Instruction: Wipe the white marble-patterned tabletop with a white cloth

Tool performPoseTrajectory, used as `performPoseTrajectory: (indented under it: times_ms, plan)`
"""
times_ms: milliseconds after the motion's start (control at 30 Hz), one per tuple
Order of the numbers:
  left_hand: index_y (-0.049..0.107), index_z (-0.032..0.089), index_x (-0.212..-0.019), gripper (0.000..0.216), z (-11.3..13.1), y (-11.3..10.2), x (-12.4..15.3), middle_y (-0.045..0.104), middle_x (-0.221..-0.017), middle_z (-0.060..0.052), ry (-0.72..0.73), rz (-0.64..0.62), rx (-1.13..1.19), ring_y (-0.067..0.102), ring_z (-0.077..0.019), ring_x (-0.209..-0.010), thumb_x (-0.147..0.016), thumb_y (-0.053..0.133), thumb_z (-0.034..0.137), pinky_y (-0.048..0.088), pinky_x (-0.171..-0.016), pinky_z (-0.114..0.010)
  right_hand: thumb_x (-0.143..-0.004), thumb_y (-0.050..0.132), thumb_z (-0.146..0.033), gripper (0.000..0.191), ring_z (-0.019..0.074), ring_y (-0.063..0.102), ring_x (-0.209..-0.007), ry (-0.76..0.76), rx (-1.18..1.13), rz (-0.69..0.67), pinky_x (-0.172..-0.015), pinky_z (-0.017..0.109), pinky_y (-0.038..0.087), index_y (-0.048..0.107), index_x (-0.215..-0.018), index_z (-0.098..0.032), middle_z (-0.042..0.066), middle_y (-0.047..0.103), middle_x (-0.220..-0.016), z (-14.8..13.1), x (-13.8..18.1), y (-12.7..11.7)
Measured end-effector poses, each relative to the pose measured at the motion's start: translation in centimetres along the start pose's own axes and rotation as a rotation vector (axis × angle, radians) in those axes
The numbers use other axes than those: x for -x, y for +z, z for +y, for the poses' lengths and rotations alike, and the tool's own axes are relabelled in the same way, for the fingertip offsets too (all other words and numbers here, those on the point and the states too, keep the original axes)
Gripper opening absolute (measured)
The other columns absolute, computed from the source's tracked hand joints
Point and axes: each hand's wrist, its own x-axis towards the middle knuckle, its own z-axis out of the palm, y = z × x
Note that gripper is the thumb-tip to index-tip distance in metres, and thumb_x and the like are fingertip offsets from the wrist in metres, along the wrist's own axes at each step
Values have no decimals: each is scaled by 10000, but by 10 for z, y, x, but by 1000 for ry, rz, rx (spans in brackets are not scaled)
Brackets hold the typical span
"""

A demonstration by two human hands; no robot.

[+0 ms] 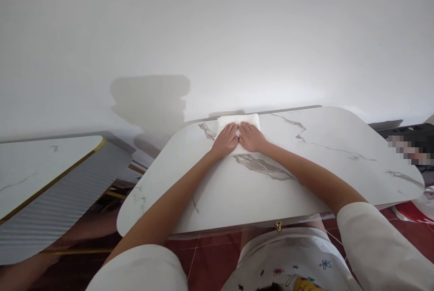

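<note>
A folded white cloth [238,120] lies at the far edge of a white marble table [305,178], close to the wall. Both my hands rest flat on top of it, side by side and touching. My left hand [225,139] presses the cloth's left half, fingers stretched forward. My right hand [251,137] covers the right half, fingers also stretched out. The near part of the cloth is hidden under my palms. Both arms reach straight across the table.
A second marble top with a gold rim [40,173] stands at the left over a ribbed grey side. Dark objects [407,135] sit at the right beyond the table. Red floor tiles [210,259] show below the table's near edge.
</note>
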Motion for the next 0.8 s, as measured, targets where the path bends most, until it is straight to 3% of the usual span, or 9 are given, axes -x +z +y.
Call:
performPoseTrajectory:
  times_ms: [100,367,567,667,800]
  plan:
    - [406,65,-1336,488,18,-9,18,446,-1390,-171,11,1,-3,276,-282,-1375,-919,229,248,223,-1142,-499,-918,368,-232,495,290,327,-1339,7,-7,5,-1088,420,255,412,-1352,2,206,377,-1447,-16,20,-8]
    - [341,99,-1389,528,72,-43,65,366,-1466,-130,-167,-99,22,258,-245,-1387,-909,242,296,235,-1149,-462,-913,370,-211,501,313,313,-1347,52,-29,10,-1101,442,244,408,-1354,24,222,368,-1448,-61,76,-24]
    - [342,74,-1389,541,112,-64,111,347,-1475,-151,-187,-83,7,258,-246,-1387,-911,237,305,248,-1142,-455,-910,372,-222,520,333,324,-1337,12,-22,14,-1105,446,250,402,-1354,46,235,373,-1440,-94,119,-38]
    - [331,78,-1398,544,130,-67,126,336,-1482,-149,-231,-77,-15,259,-246,-1387,-908,240,297,264,-1133,-457,-915,365,-242,528,339,318,-1338,-30,-28,16,-1103,458,254,400,-1356,47,238,364,-1444,-100,135,-43]
    - [336,59,-1396,551,153,-65,123,333,-1482,-156,-289,-97,-23,249,-258,-1390,-898,255,282,263,-1131,-459,-913,363,-237,534,320,304,-1351,-53,-45,-12,-1114,448,247,385,-1368,42,231,353,-1453,-91,151,-51]
